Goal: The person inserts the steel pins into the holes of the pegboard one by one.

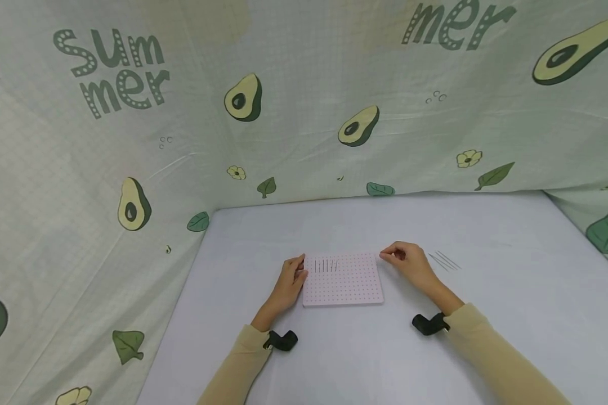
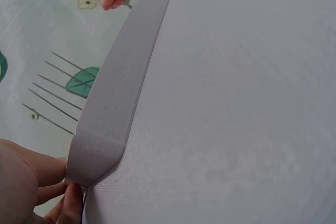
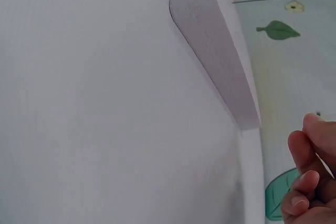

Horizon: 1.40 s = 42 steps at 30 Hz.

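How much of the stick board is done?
Done: a short row of sticks stands in the pink board. In hand: the left hand grips the board; I can't tell whether the right hand holds a stick. To go: probably the loose sticks on the table.

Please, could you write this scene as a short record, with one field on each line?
Board: pink, full of small holes, lying on the white table
Standing sticks: several, thin, in a row near the far left corner of the board
Left hand: holds the board's left edge
Right hand: beside the far right corner, fingertips together; grip content unclear
Loose sticks: on the table, right of the right hand
Backdrop: avocado-print cloth
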### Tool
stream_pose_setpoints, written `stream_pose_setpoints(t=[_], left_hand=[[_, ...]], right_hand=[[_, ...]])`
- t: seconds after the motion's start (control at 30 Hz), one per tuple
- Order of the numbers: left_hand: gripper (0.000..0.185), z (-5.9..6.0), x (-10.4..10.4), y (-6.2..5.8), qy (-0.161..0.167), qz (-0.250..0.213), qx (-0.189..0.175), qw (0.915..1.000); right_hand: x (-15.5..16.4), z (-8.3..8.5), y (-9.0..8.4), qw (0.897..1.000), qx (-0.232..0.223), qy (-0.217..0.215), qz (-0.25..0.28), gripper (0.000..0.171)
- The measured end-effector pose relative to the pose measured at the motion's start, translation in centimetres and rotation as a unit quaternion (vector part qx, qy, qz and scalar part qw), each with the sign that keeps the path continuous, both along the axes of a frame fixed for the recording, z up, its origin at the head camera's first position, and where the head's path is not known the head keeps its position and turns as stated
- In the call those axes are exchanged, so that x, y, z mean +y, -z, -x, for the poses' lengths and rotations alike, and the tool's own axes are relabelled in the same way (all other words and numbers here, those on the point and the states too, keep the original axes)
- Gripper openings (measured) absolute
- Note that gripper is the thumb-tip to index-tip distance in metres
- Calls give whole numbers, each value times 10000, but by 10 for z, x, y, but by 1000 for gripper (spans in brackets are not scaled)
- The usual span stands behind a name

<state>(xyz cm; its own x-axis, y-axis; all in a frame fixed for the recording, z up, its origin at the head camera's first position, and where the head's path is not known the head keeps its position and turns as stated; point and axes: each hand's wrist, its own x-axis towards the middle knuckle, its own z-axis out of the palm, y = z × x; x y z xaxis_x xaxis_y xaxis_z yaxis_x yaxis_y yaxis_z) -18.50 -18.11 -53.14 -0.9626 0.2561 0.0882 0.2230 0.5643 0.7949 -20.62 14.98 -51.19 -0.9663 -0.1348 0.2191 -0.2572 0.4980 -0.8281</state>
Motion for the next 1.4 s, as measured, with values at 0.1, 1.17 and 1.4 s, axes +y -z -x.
stream_pose_setpoints(t=[0.1,1.17,1.4], left_hand=[[50,1,0,1,-7,12,5,10000],[49,1,-2,2,26,-30,94,9999],[49,2,-1,2,7,-52,35,10000]], right_hand=[[10,-1,-1,9998,45,163,-76,12],[77,-26,5,9797,488,1776,-788,17],[83,-29,8,9767,576,1879,-866,16]])
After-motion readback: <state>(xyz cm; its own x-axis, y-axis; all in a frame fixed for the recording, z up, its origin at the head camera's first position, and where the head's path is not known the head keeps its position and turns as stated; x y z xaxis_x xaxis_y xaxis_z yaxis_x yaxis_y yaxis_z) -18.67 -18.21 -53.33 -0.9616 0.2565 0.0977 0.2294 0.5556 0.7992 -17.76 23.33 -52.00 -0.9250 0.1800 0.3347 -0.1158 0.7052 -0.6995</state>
